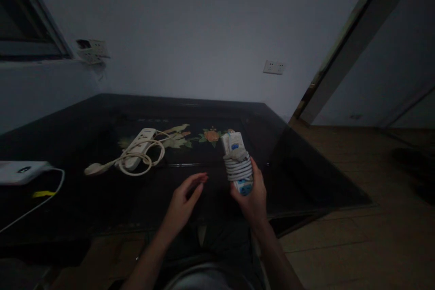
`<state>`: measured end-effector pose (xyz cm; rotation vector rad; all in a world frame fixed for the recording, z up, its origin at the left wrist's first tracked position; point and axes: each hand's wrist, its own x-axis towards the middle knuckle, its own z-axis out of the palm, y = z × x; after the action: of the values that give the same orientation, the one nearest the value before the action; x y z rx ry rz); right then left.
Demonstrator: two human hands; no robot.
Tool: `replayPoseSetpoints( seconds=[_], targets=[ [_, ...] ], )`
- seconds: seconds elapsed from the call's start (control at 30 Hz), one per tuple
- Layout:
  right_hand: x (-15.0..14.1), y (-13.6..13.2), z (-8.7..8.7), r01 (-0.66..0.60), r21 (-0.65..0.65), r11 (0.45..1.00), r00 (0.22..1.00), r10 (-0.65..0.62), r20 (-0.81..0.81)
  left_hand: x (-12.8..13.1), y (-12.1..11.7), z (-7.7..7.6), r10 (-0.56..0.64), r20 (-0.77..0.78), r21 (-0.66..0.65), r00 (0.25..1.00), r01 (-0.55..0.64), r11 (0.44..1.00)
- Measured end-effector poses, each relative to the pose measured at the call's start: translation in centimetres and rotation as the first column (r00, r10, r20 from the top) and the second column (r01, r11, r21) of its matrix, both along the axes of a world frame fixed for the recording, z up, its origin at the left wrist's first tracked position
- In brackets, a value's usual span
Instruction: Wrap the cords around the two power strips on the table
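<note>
My right hand grips a white power strip with its cord wound tightly around the middle, held upright over the near edge of the dark table. Blue marks show on the strip's face. My left hand hovers just left of it, fingers loosely curved and apart, holding nothing. A second, cream power strip lies flat on the table farther left, its cord looped loosely over it and its plug pointing left.
A white device with a white cable and a yellow tag sits at the table's left edge. Wall sockets are on the back wall. Wooden floor and a doorway lie to the right.
</note>
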<state>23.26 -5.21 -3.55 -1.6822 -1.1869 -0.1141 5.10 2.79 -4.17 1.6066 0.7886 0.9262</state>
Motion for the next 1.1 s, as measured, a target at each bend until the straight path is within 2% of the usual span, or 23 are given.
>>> replayPoseSetpoints(
  seconds=[0.07,0.17,0.27,0.33,0.5,0.83,1.1],
  targets=[
    [3.0,0.7,0.3,0.089,-0.018,0.996,0.995,-0.089,0.035,-0.3,0.9,-0.4,0.037,-0.096,0.064,0.995,-0.031,0.997],
    [7.8,2.1,0.7,0.212,-0.098,0.972,0.976,-0.205,0.077,-0.4,1.5,-1.1,0.028,-0.179,0.104,0.983,-0.01,0.995],
    [11.7,3.6,0.8,0.265,-0.271,0.925,0.963,-0.24,0.124,-0.3,1.4,-1.2,-0.002,-0.221,0.124,0.975,0.031,0.992],
    [13.3,4.4,0.6,0.285,-0.369,0.885,0.958,-0.247,0.148,-0.3,1.3,-1.2,-0.01,-0.241,0.134,0.971,0.043,0.99],
    [13.9,5.6,-0.4,0.308,-0.434,0.846,0.951,-0.263,0.164,-0.4,1.2,-1.2,-0.024,-0.265,0.149,0.964,0.065,0.987],
    [13.7,5.7,-1.3,0.317,-0.511,0.799,0.948,-0.274,0.161,-0.3,0.8,-1.0,0.002,-0.254,0.162,0.967,0.041,0.986],
    [15.0,5.5,-1.7,0.254,-0.514,0.819,0.967,-0.215,0.135,-0.3,0.8,-1.0,-0.014,-0.305,0.166,0.952,0.068,0.984]
  ],
)
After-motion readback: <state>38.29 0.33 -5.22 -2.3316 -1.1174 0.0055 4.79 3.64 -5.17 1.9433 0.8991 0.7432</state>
